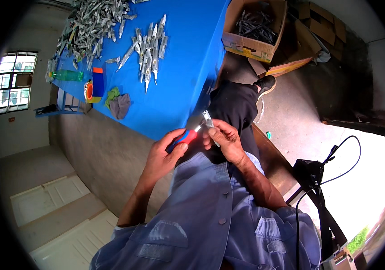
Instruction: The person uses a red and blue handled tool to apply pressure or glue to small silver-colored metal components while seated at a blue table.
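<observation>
My left hand (163, 155) is closed around a screwdriver (187, 136) with a red and blue handle. Its metal shaft points up and right, toward the part in my other hand. Between the fingers of my right hand (227, 140) is a slim silvery metal part (208, 119), tilted with its upper end showing. The screwdriver tip is close to this part; whether they touch I cannot tell. Both hands are in front of my body, just off the corner of the blue-covered table (170, 108). A small group of similar slim metal parts (149, 51) lies on the table.
A large heap of metal parts (95, 22) covers the table's far left. Nearby are a green bottle (68, 75), a tape roll (89, 90) and a grey cloth (120, 106). At far right, a cardboard box (248, 47) holds dark pieces. A black cable (359, 155) loops at right.
</observation>
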### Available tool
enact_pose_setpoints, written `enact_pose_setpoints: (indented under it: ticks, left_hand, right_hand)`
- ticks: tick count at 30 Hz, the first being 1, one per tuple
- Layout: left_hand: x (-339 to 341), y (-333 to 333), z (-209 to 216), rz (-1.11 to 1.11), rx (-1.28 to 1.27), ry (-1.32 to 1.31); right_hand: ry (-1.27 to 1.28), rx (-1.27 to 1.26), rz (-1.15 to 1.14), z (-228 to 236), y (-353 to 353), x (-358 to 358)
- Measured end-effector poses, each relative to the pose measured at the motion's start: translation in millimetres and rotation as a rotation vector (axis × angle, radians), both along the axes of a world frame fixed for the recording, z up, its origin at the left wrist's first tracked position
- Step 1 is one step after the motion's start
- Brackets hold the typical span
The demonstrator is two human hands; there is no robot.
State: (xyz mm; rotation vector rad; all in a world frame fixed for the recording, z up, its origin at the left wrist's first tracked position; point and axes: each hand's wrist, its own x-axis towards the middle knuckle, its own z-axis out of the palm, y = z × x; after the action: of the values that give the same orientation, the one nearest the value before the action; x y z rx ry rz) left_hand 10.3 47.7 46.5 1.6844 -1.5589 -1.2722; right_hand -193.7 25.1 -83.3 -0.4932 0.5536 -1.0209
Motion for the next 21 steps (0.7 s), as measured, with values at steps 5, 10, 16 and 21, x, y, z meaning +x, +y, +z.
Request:
enact_pose_setpoints:
  ticks: [5,10,16,21]
  left_hand:
    - [-2.6,2.2,-9.2,-0.034,-0.113,-0.074]
    - [-0.6,-1.9,-7.2,-0.034,-0.066,-0.105]
    - [8.8,-5.9,-7.7,-0.065,-0.095,-0.14]
    - [9.5,-1.1,-14.3,-0.043,-0.12,-0.145]
  right_hand:
    - [0.008,-0.019,-0.011,0.3,0.9,-3.1]
    - [0.024,-0.036,-0.028,-6.2,0.0,6.1]
    - [0.049,-0.042,-0.038,-7.2,-2.4,16.1]
    - [0.094,-0.047,-0.059,-6.0,-2.1,19.2]
